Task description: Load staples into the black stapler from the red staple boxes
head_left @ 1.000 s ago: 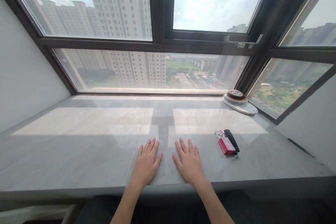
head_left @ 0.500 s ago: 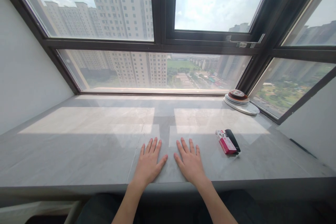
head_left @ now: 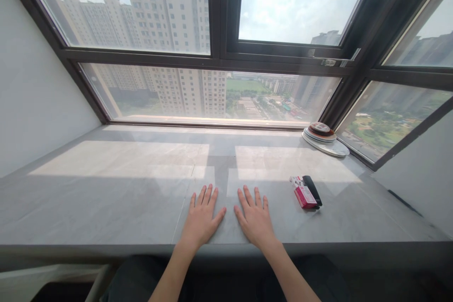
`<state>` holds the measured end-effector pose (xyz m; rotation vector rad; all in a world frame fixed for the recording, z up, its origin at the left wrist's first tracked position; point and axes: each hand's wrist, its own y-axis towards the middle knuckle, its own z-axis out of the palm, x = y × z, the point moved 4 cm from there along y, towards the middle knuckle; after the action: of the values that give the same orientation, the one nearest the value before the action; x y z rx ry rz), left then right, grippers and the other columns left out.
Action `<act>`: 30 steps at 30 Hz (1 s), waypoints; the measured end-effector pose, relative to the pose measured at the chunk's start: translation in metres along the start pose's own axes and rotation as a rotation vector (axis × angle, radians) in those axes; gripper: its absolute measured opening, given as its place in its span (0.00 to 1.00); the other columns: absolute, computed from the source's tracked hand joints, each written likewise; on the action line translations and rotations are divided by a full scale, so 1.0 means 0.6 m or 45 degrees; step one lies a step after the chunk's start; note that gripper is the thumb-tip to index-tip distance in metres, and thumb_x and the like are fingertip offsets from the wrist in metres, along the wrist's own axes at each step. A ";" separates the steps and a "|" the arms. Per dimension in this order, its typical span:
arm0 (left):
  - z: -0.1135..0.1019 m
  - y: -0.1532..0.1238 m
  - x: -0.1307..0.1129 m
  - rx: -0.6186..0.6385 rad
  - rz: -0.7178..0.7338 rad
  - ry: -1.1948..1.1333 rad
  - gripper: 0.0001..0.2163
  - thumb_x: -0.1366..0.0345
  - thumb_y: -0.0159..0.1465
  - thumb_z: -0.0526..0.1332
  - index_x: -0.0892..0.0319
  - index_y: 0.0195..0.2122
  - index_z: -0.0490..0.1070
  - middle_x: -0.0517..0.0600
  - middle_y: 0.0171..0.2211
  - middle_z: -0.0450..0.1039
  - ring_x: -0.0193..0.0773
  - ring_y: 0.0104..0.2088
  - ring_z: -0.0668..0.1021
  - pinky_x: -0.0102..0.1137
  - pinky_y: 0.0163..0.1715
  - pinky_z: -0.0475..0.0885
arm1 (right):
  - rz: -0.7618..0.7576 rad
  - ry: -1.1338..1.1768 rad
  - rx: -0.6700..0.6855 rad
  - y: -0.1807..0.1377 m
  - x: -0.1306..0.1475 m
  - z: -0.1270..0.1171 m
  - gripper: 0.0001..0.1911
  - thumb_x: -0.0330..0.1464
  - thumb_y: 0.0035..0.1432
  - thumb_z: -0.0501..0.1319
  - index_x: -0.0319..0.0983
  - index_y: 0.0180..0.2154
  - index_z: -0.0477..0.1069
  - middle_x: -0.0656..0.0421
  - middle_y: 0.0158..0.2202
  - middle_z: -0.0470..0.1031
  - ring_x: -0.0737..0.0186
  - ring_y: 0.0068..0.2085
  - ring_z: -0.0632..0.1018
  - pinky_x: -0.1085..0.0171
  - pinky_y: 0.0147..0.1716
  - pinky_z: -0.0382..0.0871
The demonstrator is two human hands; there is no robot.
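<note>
Palm down on the grey marbled windowsill (head_left: 116, 198) lies my left hand (head_left: 201, 217), its fingers spread and nothing in it. My right hand (head_left: 255, 217) rests flat beside it, a short gap between the two thumbs, fingers also apart. To the right of my right hand is a pink and white box (head_left: 305, 197), the nearest loose object. A black flat item (head_left: 313, 191) lies against the box's right side, partly hidden by it; its kind I cannot make out.
A stack of round plates or discs (head_left: 321, 136) sits in the far right corner, by the dark window frame (head_left: 283, 63). White walls (head_left: 35, 94) bound the sill at both sides. At lower left, below the sill's front edge, a pale-edged object (head_left: 53, 273) shows in part.
The view has tilted very slightly. Both hands stay flat in the same place, and the objects on the sill have not moved.
</note>
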<state>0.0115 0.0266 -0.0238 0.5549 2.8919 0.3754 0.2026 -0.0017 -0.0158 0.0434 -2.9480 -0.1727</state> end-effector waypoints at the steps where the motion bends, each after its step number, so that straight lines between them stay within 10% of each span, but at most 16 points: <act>1: -0.001 0.000 -0.001 -0.004 0.001 0.003 0.30 0.46 0.71 0.47 0.50 0.72 0.50 0.50 0.73 0.44 0.50 0.73 0.49 0.52 0.69 0.46 | -0.004 -0.002 -0.006 0.000 0.001 -0.001 0.32 0.49 0.72 0.43 0.50 0.72 0.45 0.63 0.75 0.40 0.43 0.73 0.38 0.40 0.68 0.32; 24: -0.007 -0.005 0.000 -0.017 -0.046 -0.117 0.28 0.48 0.72 0.49 0.48 0.71 0.52 0.49 0.73 0.46 0.48 0.72 0.50 0.52 0.69 0.48 | -0.063 0.424 -0.156 0.001 -0.014 -0.011 0.26 0.43 0.67 0.55 0.50 0.65 0.65 0.60 0.70 0.59 0.45 0.72 0.53 0.42 0.67 0.46; 30: -0.009 -0.007 0.001 -0.014 -0.050 -0.120 0.28 0.48 0.72 0.48 0.49 0.71 0.52 0.49 0.73 0.46 0.48 0.73 0.50 0.51 0.69 0.48 | 0.182 0.649 -0.641 0.011 -0.162 -0.115 0.22 0.45 0.67 0.53 0.43 0.52 0.77 0.52 0.49 0.79 0.53 0.49 0.76 0.58 0.45 0.70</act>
<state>0.0085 0.0221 -0.0198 0.4991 2.8039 0.3497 0.3108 0.0009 0.0340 -0.1670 -2.3168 -0.7500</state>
